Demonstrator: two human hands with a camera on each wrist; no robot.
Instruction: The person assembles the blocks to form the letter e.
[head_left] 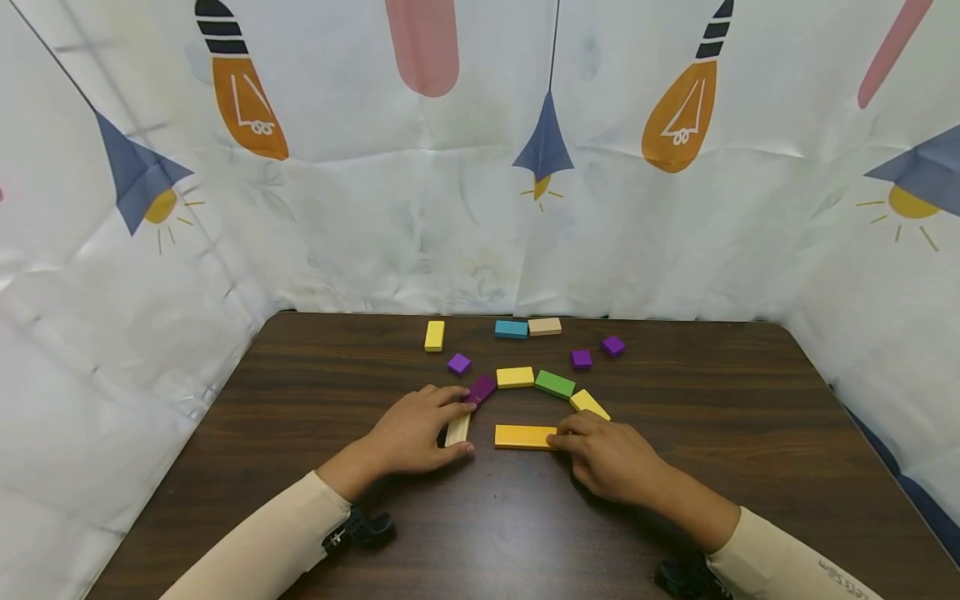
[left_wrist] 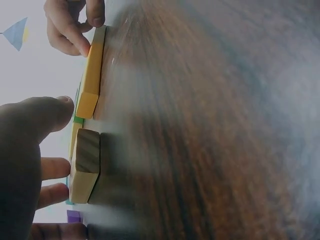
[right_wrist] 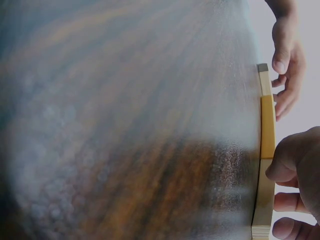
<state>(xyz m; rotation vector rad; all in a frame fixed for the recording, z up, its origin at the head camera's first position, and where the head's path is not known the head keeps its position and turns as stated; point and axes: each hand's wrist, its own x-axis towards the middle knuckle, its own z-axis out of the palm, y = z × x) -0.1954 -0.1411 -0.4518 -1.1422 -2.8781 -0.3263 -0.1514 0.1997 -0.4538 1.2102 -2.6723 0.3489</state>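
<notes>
A pale wooden block stands at the left foot of a curved row of blocks. My left hand spreads around it, fingers reaching over and touching the purple block beyond. Its thumb is apart from the pale block in the left wrist view. Inside the curve lies a long yellow block. My right hand pinches near its right end, covering that end from above. In the right wrist view, a pale block shows by the right thumb; the hand hides it in the head view.
The curve continues with a yellow block, a green block and another yellow block. Behind are small purple cubes, a yellow block, a blue block and a tan block. A printed cloth hangs past the table.
</notes>
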